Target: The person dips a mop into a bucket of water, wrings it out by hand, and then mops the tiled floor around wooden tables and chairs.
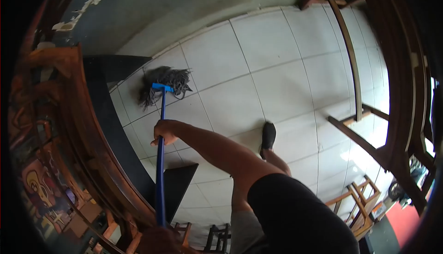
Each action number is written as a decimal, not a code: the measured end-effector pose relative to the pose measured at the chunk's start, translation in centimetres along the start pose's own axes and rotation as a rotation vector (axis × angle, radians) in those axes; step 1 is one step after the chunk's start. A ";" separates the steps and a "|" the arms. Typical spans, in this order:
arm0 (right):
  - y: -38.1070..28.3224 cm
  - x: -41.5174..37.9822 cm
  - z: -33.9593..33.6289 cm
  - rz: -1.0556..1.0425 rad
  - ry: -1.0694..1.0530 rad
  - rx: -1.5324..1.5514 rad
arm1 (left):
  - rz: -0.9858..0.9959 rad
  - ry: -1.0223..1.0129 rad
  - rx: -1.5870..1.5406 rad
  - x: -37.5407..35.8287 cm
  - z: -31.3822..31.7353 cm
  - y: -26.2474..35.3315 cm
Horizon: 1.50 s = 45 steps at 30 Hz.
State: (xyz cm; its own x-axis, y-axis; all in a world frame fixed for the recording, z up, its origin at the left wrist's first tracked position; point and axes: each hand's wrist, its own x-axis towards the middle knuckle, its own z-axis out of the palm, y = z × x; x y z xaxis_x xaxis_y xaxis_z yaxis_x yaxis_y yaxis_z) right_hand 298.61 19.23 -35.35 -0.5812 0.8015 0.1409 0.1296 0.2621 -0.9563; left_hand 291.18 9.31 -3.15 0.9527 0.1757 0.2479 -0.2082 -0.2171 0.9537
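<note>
A mop with a blue handle (160, 175) slants down across the left of the view. Its grey string head (168, 76) lies spread on the floor by the wall, under a light-blue clamp (162, 87). My right hand (165, 132) reaches across from the black sleeve and is closed around the middle of the handle. At the bottom edge, my left hand (161, 241) is dark and partly cut off, closed at the upper end of the handle.
White floor tiles (277, 88) run up to a grey wall (180, 9) with peeling paint. Carved wooden furniture with a black base (104, 106) stands at left. Wooden beams (348, 56) and a wooden chair (357, 203) are at right. My shoe (268, 136) rests on the tiles.
</note>
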 end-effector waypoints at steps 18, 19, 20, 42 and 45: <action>5.7 -52.5 -12.9 0.729 0.143 -0.806 | -0.574 0.421 0.046 11.3 16.5 -12.2; 6.0 -56.3 -13.0 0.607 0.326 -0.886 | -0.295 0.342 -0.217 13.9 18.0 -14.0; 4.0 -57.5 -13.9 0.631 0.548 -0.641 | 0.014 0.246 -0.466 15.1 18.9 -15.5; -2.7 -4.2 18.3 -0.009 -0.092 -0.038 | -0.449 0.242 0.412 -8.2 16.5 3.3; -0.8 -2.5 17.1 -0.158 -0.030 0.063 | -0.351 0.257 0.450 -6.7 14.9 0.2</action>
State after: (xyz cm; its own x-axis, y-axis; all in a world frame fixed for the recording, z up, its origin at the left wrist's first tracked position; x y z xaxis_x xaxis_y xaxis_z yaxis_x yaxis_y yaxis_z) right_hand 286.23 7.80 -39.32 -0.6141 0.7365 0.2836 -0.0153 0.3482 -0.9373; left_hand 288.07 -6.24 -7.20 0.8519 0.5233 0.0191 0.2747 -0.4776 0.8345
